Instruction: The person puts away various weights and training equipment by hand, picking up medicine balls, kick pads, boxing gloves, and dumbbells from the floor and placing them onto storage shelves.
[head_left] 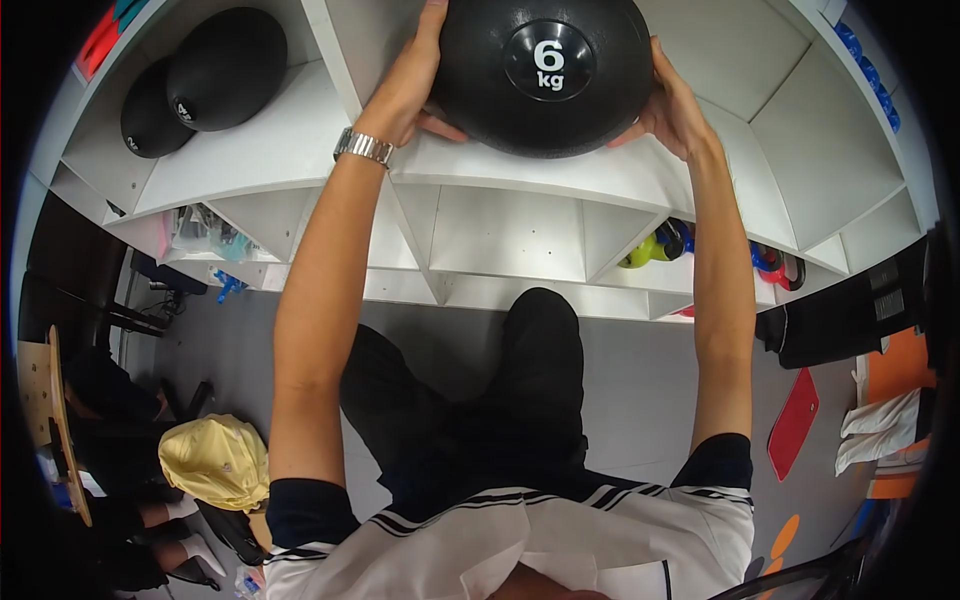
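At the white shelf unit [500, 178], left hand [402, 95] and right hand [672, 108] grip the black 6 kg ball [550, 125] from opposite sides, fingers tucked beneath at its front edge, presumably because its weight needs support both sides!

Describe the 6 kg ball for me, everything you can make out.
The ball is black and round, with a slight sheen like rubber. A smooth, raised-looking round disc on it carries a white "6" above "kg", reading upright in this view. The top is cut off by the picture's edge. It is at the front of a white shelf compartment, gripped from both sides by the left hand and right hand, fingers partly underneath. Whether it also rests on the shelf is unclear. No damage shows.
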